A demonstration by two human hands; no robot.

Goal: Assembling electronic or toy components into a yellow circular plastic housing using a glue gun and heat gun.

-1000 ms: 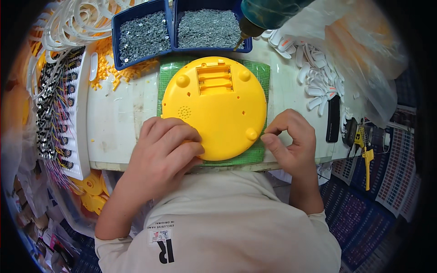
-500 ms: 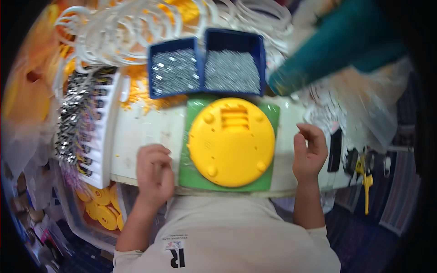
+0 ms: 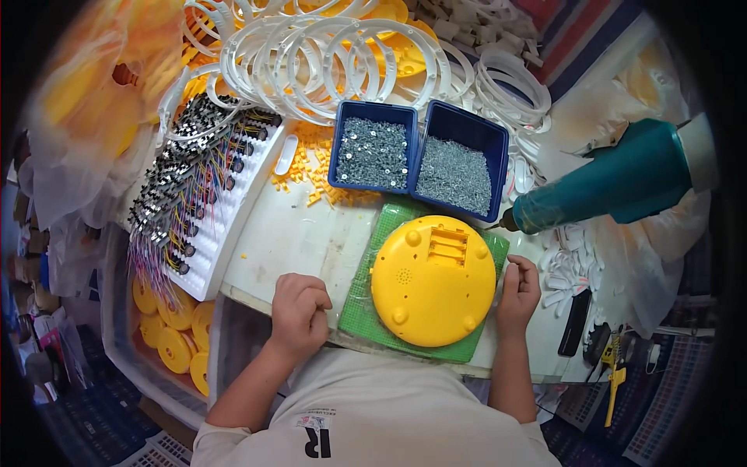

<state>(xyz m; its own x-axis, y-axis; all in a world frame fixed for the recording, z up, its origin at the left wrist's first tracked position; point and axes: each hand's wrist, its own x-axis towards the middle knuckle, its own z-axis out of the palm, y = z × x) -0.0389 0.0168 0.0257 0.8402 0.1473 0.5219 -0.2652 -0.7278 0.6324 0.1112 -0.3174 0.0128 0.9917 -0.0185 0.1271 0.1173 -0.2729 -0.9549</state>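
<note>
Housing, a round yellow plastic one (image 3: 433, 282), lies on a green mat (image 3: 359, 303) on the surface between the hands, touching neither: the right hand (image 3: 519, 289), loosely curled and holding nothing, sits just beside its edge, nearer than the clenched, empty left hand (image 3: 299, 313) past the mat's far side.

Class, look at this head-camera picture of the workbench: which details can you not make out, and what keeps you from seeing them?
- Left hand: curled in a fist, so its palm and any contents are hidden.
- Right hand: fingertips tucked at the yellow disc rim; contact is unclear.
- Green mat: its middle is covered by the disc.
- Teal power tool: its tip is too small to tell.
- Blue bins: the individual metal pieces are too small.
</note>
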